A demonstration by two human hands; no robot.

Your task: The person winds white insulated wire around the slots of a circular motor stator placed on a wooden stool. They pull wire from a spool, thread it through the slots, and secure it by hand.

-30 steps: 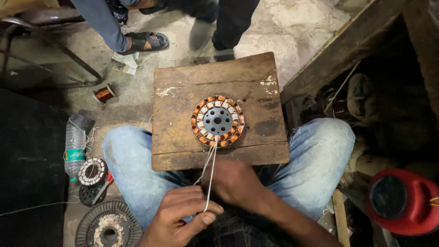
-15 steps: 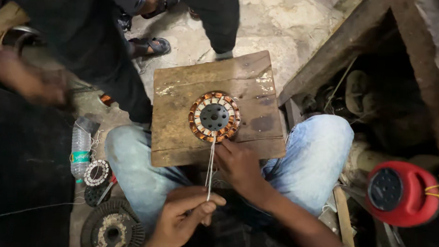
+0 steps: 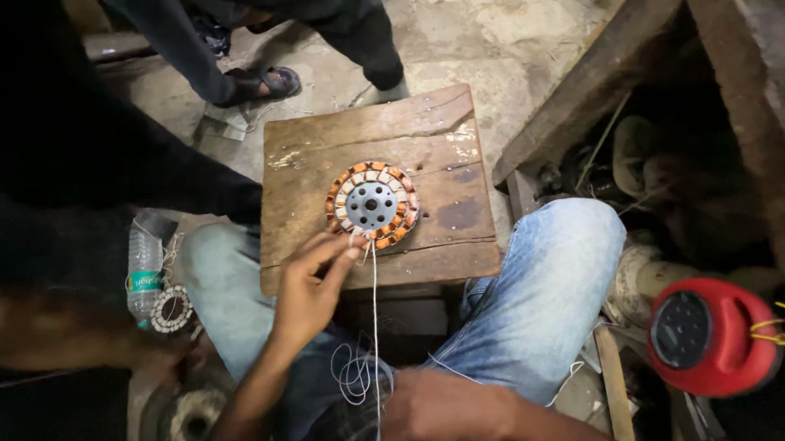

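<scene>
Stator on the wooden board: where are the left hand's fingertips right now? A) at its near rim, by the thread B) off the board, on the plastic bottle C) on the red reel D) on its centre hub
A: the left hand reaches its fingertips to the near rim of the stator, where the thread runs down to the right hand.
</scene>
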